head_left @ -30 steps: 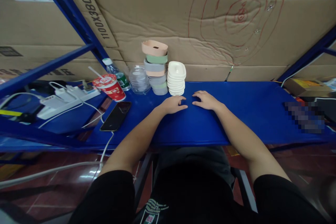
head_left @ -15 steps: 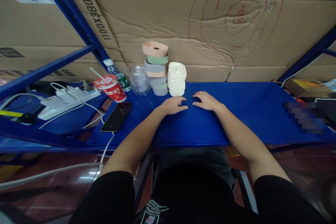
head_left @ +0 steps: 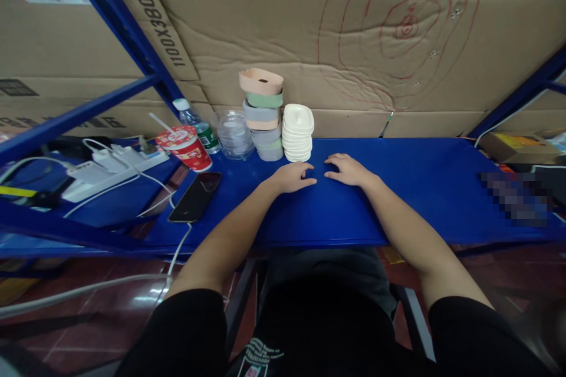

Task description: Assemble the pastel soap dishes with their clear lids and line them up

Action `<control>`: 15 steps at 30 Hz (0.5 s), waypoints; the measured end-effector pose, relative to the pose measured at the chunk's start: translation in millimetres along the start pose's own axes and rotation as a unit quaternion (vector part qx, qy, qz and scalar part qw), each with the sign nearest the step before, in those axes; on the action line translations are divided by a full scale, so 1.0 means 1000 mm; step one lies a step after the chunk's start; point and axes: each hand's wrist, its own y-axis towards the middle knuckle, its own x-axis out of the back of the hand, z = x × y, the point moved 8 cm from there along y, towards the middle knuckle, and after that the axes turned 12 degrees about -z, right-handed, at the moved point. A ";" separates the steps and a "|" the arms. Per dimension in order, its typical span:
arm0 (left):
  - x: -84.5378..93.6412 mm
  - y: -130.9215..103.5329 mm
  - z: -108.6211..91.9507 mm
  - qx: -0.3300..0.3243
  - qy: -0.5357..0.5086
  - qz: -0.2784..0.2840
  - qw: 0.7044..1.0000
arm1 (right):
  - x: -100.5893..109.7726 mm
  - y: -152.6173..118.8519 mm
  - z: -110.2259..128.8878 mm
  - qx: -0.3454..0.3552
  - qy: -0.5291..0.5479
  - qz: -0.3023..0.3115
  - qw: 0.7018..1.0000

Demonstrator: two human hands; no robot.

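Note:
My left hand (head_left: 293, 177) rests on the blue table (head_left: 322, 218), just in front of a stack of cream dishes (head_left: 298, 132). Its thumb and fingers are apart with nothing between them. To its right lies my right hand (head_left: 347, 169), also open and holding nothing; a small gap separates the two. Left of the cream dishes stands a taller stack of grey, green and peach containers (head_left: 264, 118), its top peach one tilted. Clear plastic bowls (head_left: 234, 135) sit beside that stack.
At the left are a red cup with a straw (head_left: 190, 150), a water bottle (head_left: 203, 129), a black phone (head_left: 195, 196) and a white power strip (head_left: 115, 171) with cables. A cardboard wall (head_left: 265, 23) rises behind. A pixelated object (head_left: 515, 197) lies at the right.

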 end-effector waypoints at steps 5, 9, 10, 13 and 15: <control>-0.002 0.001 0.003 0.001 0.002 -0.001 1.000 | 0.000 0.000 0.001 0.004 0.009 0.002 1.000; -0.002 0.001 0.002 -0.005 -0.001 -0.001 1.000 | -0.001 0.000 -0.001 0.005 0.013 -0.002 1.000; -0.001 0.001 0.002 -0.007 0.000 -0.001 1.000 | -0.001 0.000 -0.001 0.007 0.013 -0.002 1.000; -0.001 0.001 0.001 -0.007 0.004 0.001 1.000 | -0.002 0.000 -0.002 0.009 0.009 0.002 1.000; -0.001 0.001 0.001 -0.006 0.004 0.002 1.000 | -0.002 0.000 -0.002 0.009 0.009 0.003 1.000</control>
